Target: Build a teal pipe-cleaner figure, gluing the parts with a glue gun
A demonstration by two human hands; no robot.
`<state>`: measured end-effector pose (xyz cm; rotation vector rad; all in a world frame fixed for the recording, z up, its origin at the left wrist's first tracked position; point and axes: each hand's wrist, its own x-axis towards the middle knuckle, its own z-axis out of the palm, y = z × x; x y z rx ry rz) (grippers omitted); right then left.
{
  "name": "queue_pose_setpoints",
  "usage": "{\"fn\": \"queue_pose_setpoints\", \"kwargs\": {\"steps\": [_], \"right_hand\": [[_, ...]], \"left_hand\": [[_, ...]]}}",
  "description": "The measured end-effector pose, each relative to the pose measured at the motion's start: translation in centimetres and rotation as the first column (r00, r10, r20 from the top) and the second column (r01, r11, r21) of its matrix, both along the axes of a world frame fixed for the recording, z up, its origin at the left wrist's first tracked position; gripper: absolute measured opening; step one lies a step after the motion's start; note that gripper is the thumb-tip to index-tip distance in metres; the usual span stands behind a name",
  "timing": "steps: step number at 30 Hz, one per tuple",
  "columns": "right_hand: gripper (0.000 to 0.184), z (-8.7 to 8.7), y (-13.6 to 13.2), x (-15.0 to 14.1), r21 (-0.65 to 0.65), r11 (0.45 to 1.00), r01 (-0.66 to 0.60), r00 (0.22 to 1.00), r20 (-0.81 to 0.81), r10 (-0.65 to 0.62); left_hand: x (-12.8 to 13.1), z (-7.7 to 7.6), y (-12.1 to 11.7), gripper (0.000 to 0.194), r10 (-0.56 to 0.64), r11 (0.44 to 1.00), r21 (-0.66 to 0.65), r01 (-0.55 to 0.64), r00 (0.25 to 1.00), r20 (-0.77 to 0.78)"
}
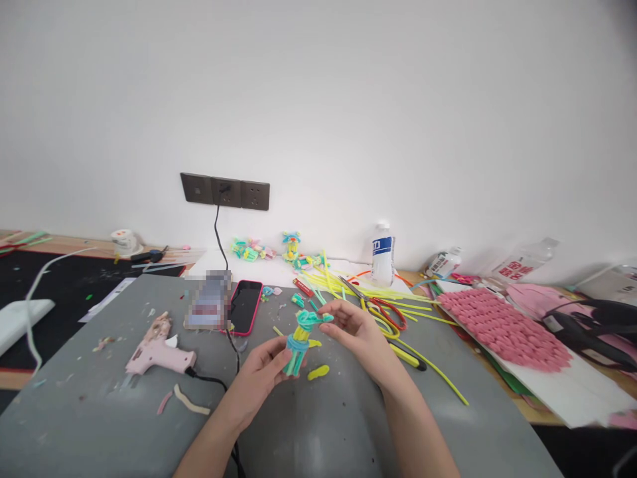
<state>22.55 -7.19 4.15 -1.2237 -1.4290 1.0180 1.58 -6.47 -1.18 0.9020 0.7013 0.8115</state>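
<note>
1. A grey desk (323,431) bears scattered scraps.
2. A pink glue gun (159,355) lies at its left, its black cord trailing toward the near edge.
3. A phone in a red case (245,307) lies further back.
4. Yellow pipe cleaners (398,307), red-handled scissors (381,307) and a white bottle (383,254) sit behind, right.
5. A pink knitted piece (502,328) lies on white card at the right.

Glue gun (159,353) left of phone (245,307); scissors (379,305) right; bottle (383,253) behind.
</note>
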Motion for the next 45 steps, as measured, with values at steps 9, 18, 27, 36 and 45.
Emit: {"fn": "queue_pose_setpoints", "kwargs": {"steps": [9, 18, 27, 36, 45], "right_hand": [[0.022, 0.5, -0.4, 0.1, 0.002, 0.999, 0.041, 0.997, 0.072, -0.041], [0.024, 0.6, -0.6, 0.0, 0.004, 1.000, 0.002, 0.999, 0.041, -0.002], [0.019, 0.7, -0.8, -0.2, 0.044, 0.999, 0.003, 0.996, 0.084, -0.007], [0.020, 1.8, -1.4, -0.8, 0.037, 0.999, 0.009, 0.995, 0.101, -0.013], [0.020, 2.5, -1.9, -1.0, 0.011, 1.000, 0.002, 0.991, 0.130, -0.004]], "left_hand": [[-0.2, 0.2, -0.2, 0.051, -0.019, 1.000, 0.023, 0.019, 1.000, -0.016], [-0.3, -0.3, 0.0, 0.049, -0.035, 0.999, 0.038, 0.035, 0.999, -0.019], [-0.3, -0.1, -0.1, 0.048, -0.044, 0.998, 0.040, 0.044, 0.999, -0.013], [-0.4, -0.3, -0.2, 0.050, -0.055, 0.997, 0.054, 0.055, 0.999, -0.002], [-0.6, 0.0, -0.1, 0.051, -0.070, 0.994, 0.086, 0.071, 0.997, -0.015]]}}
